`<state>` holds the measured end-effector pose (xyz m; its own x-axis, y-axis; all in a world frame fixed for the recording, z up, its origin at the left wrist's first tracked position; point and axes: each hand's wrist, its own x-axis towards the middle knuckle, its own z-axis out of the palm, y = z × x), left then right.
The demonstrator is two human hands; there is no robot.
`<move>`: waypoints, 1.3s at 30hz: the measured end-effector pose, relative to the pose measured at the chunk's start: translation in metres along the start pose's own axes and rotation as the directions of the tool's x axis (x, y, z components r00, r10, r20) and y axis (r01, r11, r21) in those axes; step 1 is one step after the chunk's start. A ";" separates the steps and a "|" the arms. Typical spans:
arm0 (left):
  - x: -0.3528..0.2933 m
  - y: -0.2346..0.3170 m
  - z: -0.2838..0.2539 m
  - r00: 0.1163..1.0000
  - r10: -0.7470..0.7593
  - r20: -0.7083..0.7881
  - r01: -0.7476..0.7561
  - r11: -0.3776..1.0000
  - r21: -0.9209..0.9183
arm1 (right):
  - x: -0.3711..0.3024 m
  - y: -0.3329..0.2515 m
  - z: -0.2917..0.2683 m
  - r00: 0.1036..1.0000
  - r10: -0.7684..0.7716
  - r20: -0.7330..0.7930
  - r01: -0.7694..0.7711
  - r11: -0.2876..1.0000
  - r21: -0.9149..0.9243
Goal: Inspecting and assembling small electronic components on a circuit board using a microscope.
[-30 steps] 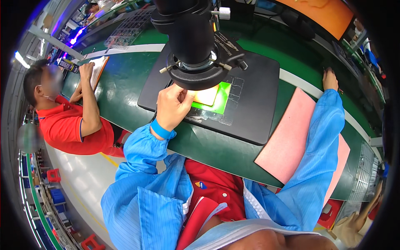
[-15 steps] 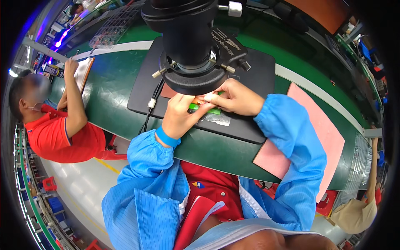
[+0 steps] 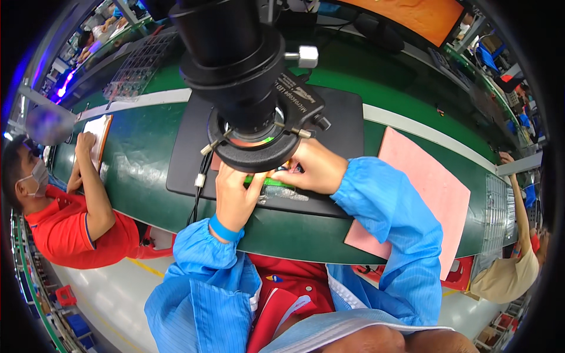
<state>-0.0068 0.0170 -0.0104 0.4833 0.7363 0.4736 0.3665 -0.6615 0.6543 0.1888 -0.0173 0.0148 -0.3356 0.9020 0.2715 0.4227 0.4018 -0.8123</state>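
My left hand (image 3: 233, 197), with a blue band round its wrist, pinches the left part of a flat bright green piece (image 3: 276, 181) under the microscope (image 3: 235, 76). My right hand (image 3: 316, 169) is closed at the right end of that piece, thumb and fingers bent together. Small coloured bits show at its fingertips, but I cannot make out what it grips. The black ring light (image 3: 259, 160) hides part of my fingers. A shiny silvery strip (image 3: 286, 193) lies just in front of the green piece on the black base board (image 3: 335, 117).
A large pink sheet (image 3: 415, 197) lies right of the board on the green table (image 3: 141, 170). Black cables (image 3: 196, 197) run along the board's left side. An orange-lit monitor (image 3: 412, 17) stands behind. A co-worker in red (image 3: 76, 220) sits at left; a wire rack (image 3: 494, 215) is at right.
The view has shifted, so the bench and microscope sit further left, and more of the monitor shows. My right fingers have changed position, and more of the green piece shows between my hands.
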 end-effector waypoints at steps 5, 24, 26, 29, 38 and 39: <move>0.013 0.019 -0.015 0.981 -0.139 0.139 0.173 0.945 -0.276 | -0.002 0.011 0.002 1.000 -0.021 -0.014 0.019 0.991 -0.133; -0.004 -0.005 0.000 1.000 0.030 -0.004 -0.029 0.986 0.163 | -0.011 0.015 0.003 0.988 -0.027 -0.151 -0.047 0.885 -0.463; -0.004 -0.006 0.000 1.000 0.022 -0.017 -0.019 0.984 0.177 | -0.011 0.014 -0.008 0.977 -0.103 -0.188 0.020 0.917 -0.398; -0.003 0.000 0.000 0.999 0.020 -0.026 -0.015 0.983 0.182 | -0.007 0.018 -0.019 0.995 0.043 -0.085 -0.073 0.918 -0.389; -0.006 -0.002 0.002 0.999 0.043 -0.019 -0.039 0.979 0.200 | -0.015 0.024 -0.019 0.993 0.052 -0.104 -0.097 0.864 -0.494; -0.006 -0.002 0.003 0.999 0.036 -0.015 -0.032 0.977 0.211 | -0.015 0.024 -0.019 0.992 0.034 -0.117 -0.089 0.863 -0.497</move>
<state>-0.0082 0.0135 -0.0158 0.4843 0.7142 0.5054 0.5102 -0.6998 0.5000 0.2200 -0.0179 0.0018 -0.2197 0.9276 0.3022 0.8128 0.3454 -0.4691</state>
